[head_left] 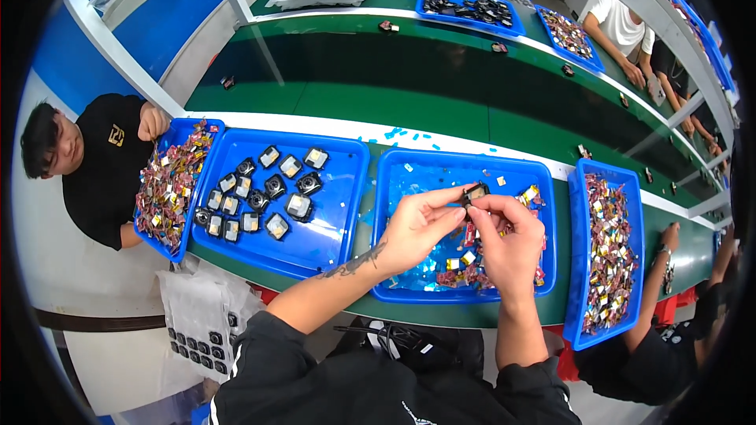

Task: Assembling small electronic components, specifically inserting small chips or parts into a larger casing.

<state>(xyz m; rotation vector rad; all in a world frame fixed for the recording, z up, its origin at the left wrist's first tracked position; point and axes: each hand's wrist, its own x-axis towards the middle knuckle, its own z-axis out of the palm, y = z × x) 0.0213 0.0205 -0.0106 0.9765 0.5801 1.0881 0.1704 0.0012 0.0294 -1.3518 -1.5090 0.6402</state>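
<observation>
Both my hands meet over a blue tray (387, 264) in front of me. My left hand (421, 228) pinches a small black square housing (475, 192) from its left side. From the right, my right hand (510, 240) closes its thumb and fingers at the same housing. The tray beneath holds small battery cells with pinkish wrapping (465, 274) and scattered bits of blue film (409, 198). To the left, another blue tray (327, 244) carries several black housings (299, 206), many with a pale cell showing on top.
Blue bins full of wrapped cells stand at the left (177, 189) and right (579, 267). A green conveyor (354, 63) with a white rail (315, 124) runs beyond the trays. People work at left, right and across. A plastic-covered tray of black parts (197, 323) is low at the left.
</observation>
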